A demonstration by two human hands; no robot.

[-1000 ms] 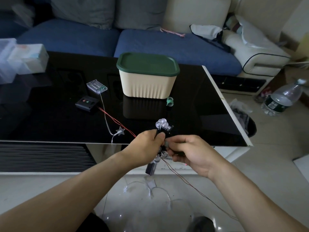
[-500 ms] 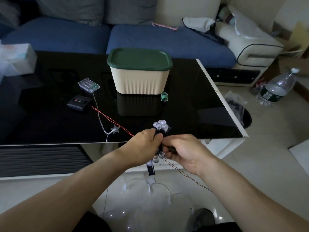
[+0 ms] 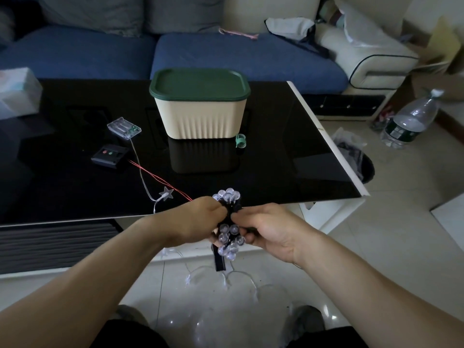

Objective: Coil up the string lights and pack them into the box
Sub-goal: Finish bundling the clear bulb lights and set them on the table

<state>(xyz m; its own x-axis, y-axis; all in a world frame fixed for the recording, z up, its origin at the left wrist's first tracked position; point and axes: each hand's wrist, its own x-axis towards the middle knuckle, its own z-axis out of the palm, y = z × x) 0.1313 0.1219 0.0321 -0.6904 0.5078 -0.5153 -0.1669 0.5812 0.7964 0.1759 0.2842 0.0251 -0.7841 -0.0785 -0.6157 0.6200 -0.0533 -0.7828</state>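
Observation:
A bunched coil of string lights (image 3: 229, 232) with clear round bulbs sits between both hands, just in front of the table's near edge. My left hand (image 3: 193, 222) grips the bundle from the left. My right hand (image 3: 268, 229) pinches it from the right. A red wire (image 3: 160, 178) runs from my left hand across the table to a black switch box (image 3: 110, 155). The cream box (image 3: 199, 114) with its green lid (image 3: 199, 84) on stands closed at the table's middle. A second white strand with a star light (image 3: 166, 193) leads to a clear battery case (image 3: 124, 127).
The black glass table (image 3: 288, 167) ends on the right in a white edge. A small green clip (image 3: 240, 141) lies beside the box. More clear lights lie on the floor (image 3: 226, 280) below my hands. A plastic bottle (image 3: 411, 119) and a bin (image 3: 356, 156) stand to the right; a blue sofa (image 3: 251, 59) lies behind.
The red wire that trailed from my right hand toward the floor is gone from view, and more bulbs now hang bunched under my hands. The bundle has grown.

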